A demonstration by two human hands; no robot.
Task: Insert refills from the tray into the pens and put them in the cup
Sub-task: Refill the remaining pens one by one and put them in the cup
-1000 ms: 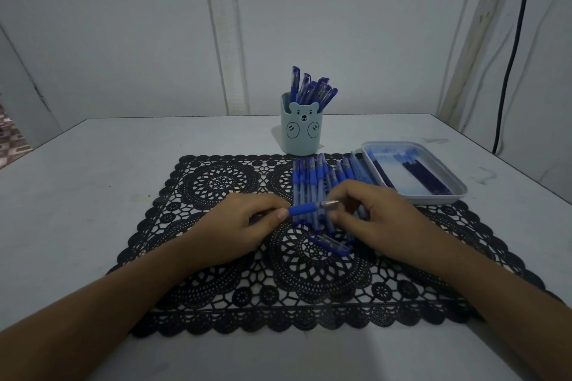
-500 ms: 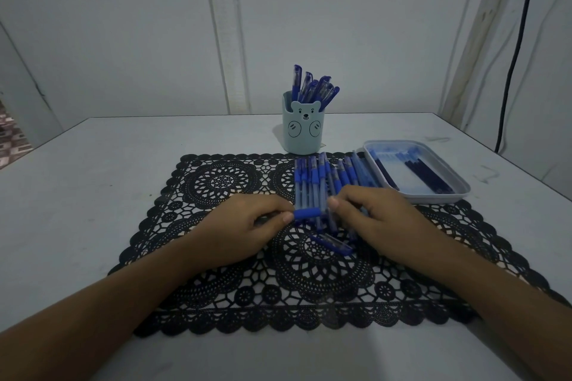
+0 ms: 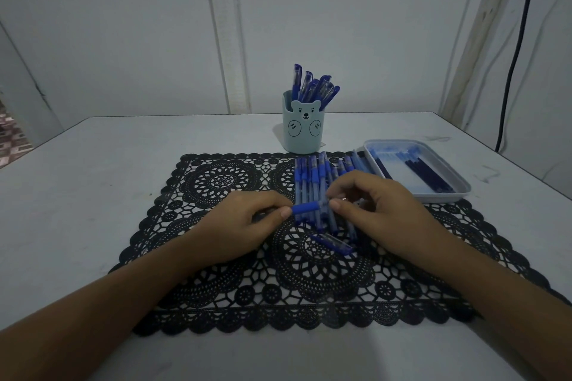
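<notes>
Pen (image 3: 306,206), pinched by L hand (image 3: 244,223), R hand (image 3: 377,210); pen pile (image 3: 309,179) beneath

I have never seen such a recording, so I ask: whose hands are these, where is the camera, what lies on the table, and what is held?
There is no machine: a person works with two bare hands. The camera sits on the person's head and looks down. On the table lies a black lace mat with a row of blue pens and one loose blue piece. Behind stands a bear-faced cup holding pens; a tray with refills is at the right. The left hand grips one pen; the right hand pinches its other end.
</notes>
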